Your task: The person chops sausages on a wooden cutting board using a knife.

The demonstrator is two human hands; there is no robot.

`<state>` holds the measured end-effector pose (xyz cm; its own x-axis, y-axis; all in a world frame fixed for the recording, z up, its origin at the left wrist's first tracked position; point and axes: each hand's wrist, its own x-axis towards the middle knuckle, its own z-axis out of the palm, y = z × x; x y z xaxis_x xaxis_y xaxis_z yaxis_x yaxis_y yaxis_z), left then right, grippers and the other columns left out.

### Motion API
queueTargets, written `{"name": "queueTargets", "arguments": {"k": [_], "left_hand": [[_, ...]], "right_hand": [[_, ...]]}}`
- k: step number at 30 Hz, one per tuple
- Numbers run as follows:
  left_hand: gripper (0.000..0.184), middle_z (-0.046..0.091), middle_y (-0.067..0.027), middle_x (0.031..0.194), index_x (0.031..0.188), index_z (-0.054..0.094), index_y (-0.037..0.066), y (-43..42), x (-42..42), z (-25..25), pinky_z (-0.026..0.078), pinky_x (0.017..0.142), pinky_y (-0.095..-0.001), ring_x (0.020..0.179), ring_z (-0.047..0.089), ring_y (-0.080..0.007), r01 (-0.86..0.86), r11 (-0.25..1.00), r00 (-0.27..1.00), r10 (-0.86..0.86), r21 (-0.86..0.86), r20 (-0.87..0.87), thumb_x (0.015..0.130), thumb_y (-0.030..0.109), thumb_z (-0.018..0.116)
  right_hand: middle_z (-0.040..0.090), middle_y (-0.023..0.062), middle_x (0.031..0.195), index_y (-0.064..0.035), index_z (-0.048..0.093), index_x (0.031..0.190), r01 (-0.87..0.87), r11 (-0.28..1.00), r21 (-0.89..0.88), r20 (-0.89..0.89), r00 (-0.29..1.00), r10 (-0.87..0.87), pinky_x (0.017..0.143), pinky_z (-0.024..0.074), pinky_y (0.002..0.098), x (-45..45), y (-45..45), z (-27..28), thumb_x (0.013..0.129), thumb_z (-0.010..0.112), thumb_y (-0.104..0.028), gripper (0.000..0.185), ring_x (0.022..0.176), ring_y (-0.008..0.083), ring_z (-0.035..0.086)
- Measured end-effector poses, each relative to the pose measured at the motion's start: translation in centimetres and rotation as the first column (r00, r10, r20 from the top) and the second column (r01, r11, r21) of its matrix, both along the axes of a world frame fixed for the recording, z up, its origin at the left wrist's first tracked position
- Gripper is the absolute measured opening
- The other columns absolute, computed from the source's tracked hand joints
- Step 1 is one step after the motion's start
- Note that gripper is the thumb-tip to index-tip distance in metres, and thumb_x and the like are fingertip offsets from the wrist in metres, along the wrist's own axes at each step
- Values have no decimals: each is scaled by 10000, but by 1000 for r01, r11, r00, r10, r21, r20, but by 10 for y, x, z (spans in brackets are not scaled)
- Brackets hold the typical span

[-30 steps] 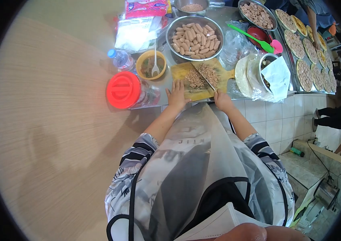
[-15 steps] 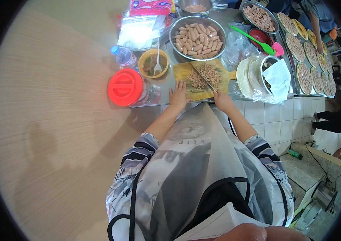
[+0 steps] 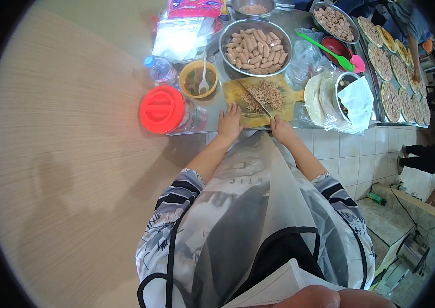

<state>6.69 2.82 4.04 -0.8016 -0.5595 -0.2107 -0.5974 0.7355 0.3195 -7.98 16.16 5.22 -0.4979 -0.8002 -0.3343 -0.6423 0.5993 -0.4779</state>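
A yellow wooden cutting board (image 3: 234,92) lies near the table's front edge, with its handle to the right. Brown chopped meat (image 3: 271,95) is spread over its middle. My right hand (image 3: 282,129) is closed round the handle of a knife (image 3: 256,99), whose long blade slants up and left through the bits. Flat on the board's lower left corner rests my left hand (image 3: 230,122), fingers stretched out and holding nothing. Just beyond the board stands a steel bowl (image 3: 222,49) of whole sausages.
On the left are a red-lidded jar (image 3: 162,109), a water bottle (image 3: 161,71) and a yellow bowl (image 3: 181,79) with a spoon. To the right sit flat wrappers (image 3: 312,97), a steel pot (image 3: 341,82) and several topped pizzas (image 3: 391,100). Another person's arm (image 3: 413,56) reaches over them.
The view has shifted slightly, moving the tabletop things a little right. My hands keep nearly the same places, the knife still on the meat. The other person's arm has moved over the pizzas.
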Motion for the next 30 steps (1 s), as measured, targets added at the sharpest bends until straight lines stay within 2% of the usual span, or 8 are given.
{"name": "queueTargets", "arguments": {"k": [10,13,15,16,18,24,28,30], "left_hand": [[652,328,-162,1262,1156,402,5,1,2,-3,302,929,-357,1171,313,-262,50,999,997,-50,-13,-59,629,296,652],[628,334,-157,1259,1154,402,5,3,0,-1,307,924,-353,1154,334,-276,96,995,992,-93,33,-89,640,269,647],[631,300,-181,1269,1192,352,2,7,2,1,284,940,-369,1169,299,-302,46,990,979,-18,135,-205,687,286,603],[631,300,-181,1269,1192,352,2,11,2,2,284,940,-369,1169,299,-302,49,990,978,-21,134,-205,687,286,603],[671,211,-134,1324,1266,245,49,20,-2,4,179,988,-411,1223,197,-287,32,999,958,-33,-8,-284,741,350,535],[712,144,-117,1353,1296,171,60,36,-13,14,83,996,-459,1250,120,-270,313,945,891,-327,-97,-315,773,483,405],[722,132,-131,1353,1295,166,50,27,-29,7,87,992,-464,1250,116,-290,381,921,856,-384,-81,-346,770,483,407],[738,128,-117,1356,1300,152,60,16,-36,3,71,1001,-452,1255,107,-258,330,941,874,-334,-74,-352,769,525,368]], "right_hand": [[540,280,733,0,438,842,65,996,55,35,997,-67,630,409,487,14,8,-8,852,308,-297,325,702,424,524],[542,236,645,-8,432,829,-18,989,-144,17,1000,21,524,431,452,-3,9,-20,850,319,-320,333,585,375,548],[420,71,473,-50,410,733,178,977,113,507,836,-211,324,349,356,-5,1,26,845,335,-360,338,339,203,419],[420,71,473,-50,410,733,181,977,112,506,836,-213,324,349,356,-5,2,34,845,335,-360,338,339,203,419],[326,-11,464,-95,414,726,280,926,254,745,554,-372,295,273,249,-5,4,42,831,353,-397,325,329,85,302],[318,-24,447,-112,411,720,290,881,374,860,247,-447,304,239,233,-4,10,45,829,331,-407,325,318,85,262],[311,-33,443,-121,414,716,328,867,376,875,183,-449,309,225,232,-4,19,31,829,331,-407,318,317,80,256],[399,-47,512,-113,491,699,339,872,354,922,28,-386,307,244,172,-7,27,28,834,365,-402,343,357,28,302]]}}
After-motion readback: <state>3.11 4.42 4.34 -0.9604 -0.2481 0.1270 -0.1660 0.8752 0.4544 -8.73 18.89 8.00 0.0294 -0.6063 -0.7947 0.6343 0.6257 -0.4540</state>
